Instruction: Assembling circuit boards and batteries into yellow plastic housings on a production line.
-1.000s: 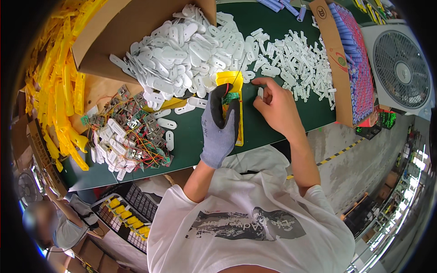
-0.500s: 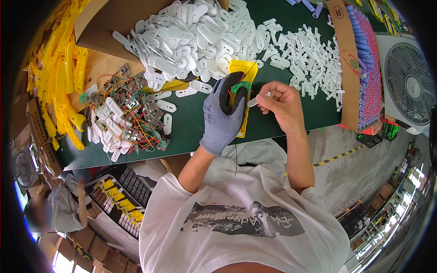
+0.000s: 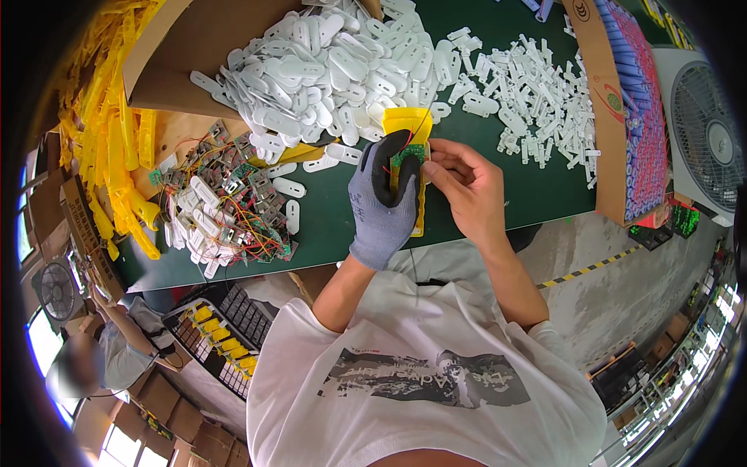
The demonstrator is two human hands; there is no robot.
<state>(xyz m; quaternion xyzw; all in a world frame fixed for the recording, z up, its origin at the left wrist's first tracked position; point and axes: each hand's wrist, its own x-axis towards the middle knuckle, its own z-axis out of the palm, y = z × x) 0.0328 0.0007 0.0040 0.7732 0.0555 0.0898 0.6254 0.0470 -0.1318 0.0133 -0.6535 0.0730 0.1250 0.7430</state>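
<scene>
My fingers (image 3: 389, 167) clamp the yellow casing (image 3: 411, 136) from both sides.
My gloved left hand (image 3: 381, 202) grips it; my bare right hand (image 3: 465, 187) pinches the green circuit board (image 3: 406, 162) inside, above the green counter (image 3: 327, 226).

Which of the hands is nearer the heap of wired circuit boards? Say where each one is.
Left. The gloved left hand grips the yellow casing just right of the heap of wired circuit boards. The bare right hand pinches the casing's far side, farther from the heap.
</scene>
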